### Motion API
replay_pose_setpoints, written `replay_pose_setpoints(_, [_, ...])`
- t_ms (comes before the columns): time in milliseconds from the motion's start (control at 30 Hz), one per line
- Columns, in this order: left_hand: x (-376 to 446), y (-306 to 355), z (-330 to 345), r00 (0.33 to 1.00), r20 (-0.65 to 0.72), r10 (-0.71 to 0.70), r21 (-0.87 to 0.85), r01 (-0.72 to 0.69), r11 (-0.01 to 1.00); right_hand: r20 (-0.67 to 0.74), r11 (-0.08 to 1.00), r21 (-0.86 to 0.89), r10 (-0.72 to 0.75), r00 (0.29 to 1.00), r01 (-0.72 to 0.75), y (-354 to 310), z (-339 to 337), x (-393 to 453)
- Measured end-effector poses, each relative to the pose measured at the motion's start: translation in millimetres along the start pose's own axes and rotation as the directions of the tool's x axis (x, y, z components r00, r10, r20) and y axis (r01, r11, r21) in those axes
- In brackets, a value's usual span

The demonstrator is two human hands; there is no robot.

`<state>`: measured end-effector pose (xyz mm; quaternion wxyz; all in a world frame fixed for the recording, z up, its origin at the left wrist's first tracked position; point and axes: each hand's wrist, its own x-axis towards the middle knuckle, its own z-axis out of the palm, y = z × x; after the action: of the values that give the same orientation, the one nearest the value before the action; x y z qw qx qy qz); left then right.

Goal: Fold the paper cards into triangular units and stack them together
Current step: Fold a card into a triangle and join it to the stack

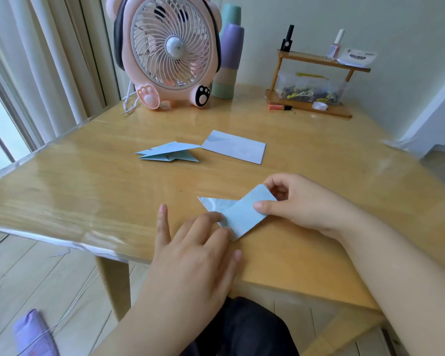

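Left hand (190, 242), fingers flat and spread, pins the pale blue card (244, 214) at the table (88, 191) near edge. Right hand (293, 204) pinches its flap. Mid-fold; next needs a firm crease. Beyond: stacked folded units (168, 152), then unfolded cards (235, 147).

My two hands fold one paper card (244, 214); folded triangular units (168, 152) at eleven o'clock, too overlapped to count; one flat card (235, 147) at twelve.
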<state>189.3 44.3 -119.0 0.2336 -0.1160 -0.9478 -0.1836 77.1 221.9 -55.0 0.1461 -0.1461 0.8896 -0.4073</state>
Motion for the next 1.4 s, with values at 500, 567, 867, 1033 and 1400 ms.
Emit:
replay_pose_setpoints(500, [15.8,-17.3,-4.1,0.992,0.078,0.102,-0.053,-0.098,0.994,-0.066,0.745,-0.552,-0.487,0.871,0.374,33.7,5.6,-43.9])
replay_pose_setpoints(567, [11.7,-17.9,-3.1,0.989,0.072,0.126,-0.088,-0.12,0.989,-0.083,0.727,-0.586,-0.493,0.866,0.358,35.2,9.6,-47.7])
replay_pose_setpoints(867, [14.4,-7.2,-13.5,0.986,0.13,0.108,-0.084,-0.097,0.992,-0.125,0.814,-0.439,-0.474,0.871,0.38,30.3,6.3,-54.5])
replay_pose_setpoints(1033, [28.8,6.5,-11.0,0.983,0.068,0.171,0.0,-0.172,0.985,-0.02,0.519,-0.751,-0.635,0.773,0.407,16.4,36.2,-62.9])
replay_pose_setpoints(1400, [20.2,18.7,7.9,0.997,0.024,-0.074,-0.254,0.078,0.964,-0.169,0.971,-0.152,-0.212,0.963,0.187,21.7,22.6,-67.5])
